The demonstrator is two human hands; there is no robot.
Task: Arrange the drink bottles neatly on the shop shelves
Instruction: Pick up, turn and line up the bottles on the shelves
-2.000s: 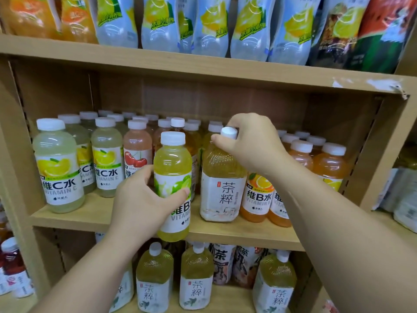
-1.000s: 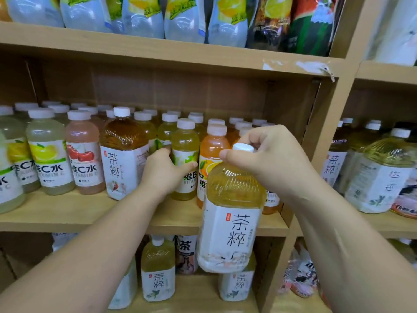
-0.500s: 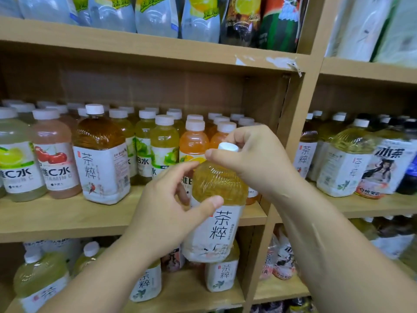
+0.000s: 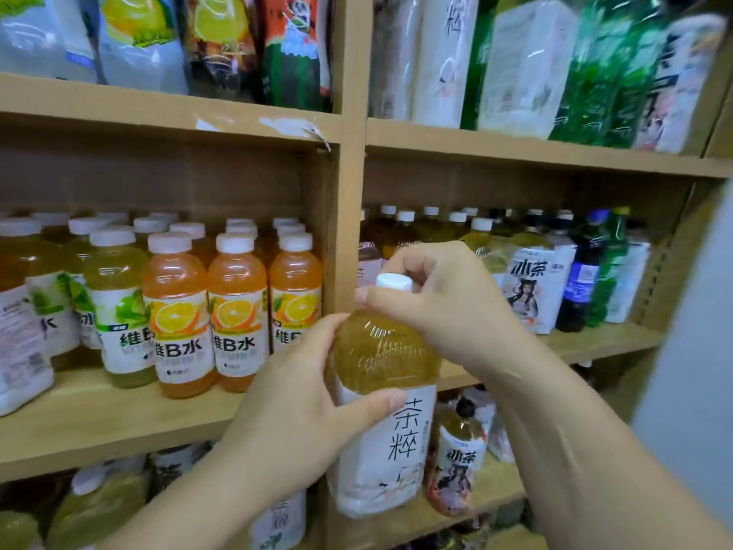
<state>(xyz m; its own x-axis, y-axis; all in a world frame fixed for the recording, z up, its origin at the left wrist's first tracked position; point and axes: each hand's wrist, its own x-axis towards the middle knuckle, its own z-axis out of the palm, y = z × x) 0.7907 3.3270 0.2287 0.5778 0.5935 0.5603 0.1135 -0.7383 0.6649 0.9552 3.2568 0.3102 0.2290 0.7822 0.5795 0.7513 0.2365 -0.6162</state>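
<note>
Both hands are on the big tea bottle (image 4: 386,394) here, held up in the air right in front of the upright post (image 4: 349,192) between the two shelf bays. Left hand (image 4: 301,406) is wrapped around its body, thumb across the label, and right hand (image 4: 444,303) pinches the white cap (image 4: 394,281) from above. Orange vitamin bottles (image 4: 238,311) sit lined up on the left shelf (image 4: 99,422).

Tea bottle (image 4: 380,391) now off the shelf; left hand (image 4: 301,406) newly around it
</note>
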